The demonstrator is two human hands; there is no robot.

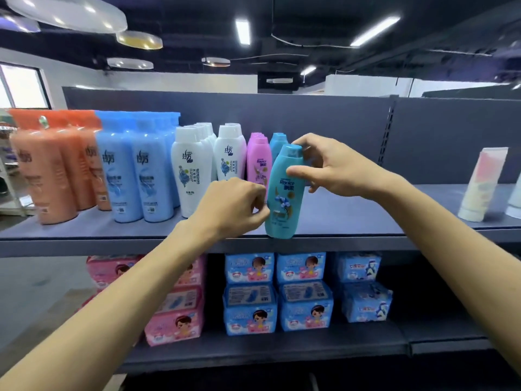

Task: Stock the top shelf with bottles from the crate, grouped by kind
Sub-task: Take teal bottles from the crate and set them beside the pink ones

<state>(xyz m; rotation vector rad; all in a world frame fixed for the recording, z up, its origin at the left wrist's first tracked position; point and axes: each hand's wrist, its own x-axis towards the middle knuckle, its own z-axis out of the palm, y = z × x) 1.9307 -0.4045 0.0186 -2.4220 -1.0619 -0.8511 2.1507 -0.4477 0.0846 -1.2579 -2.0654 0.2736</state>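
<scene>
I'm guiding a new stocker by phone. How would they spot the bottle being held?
On the grey top shelf, go right past the pink bottles. At the front edge is a teal bottle. Unlike the teal one behind it, it is held: right hand round its top, left hand at its lower side.

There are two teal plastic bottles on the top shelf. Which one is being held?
The front teal plastic bottle, at the front edge of the top shelf: the right hand grips its top. The other teal bottle stands behind it.
</scene>
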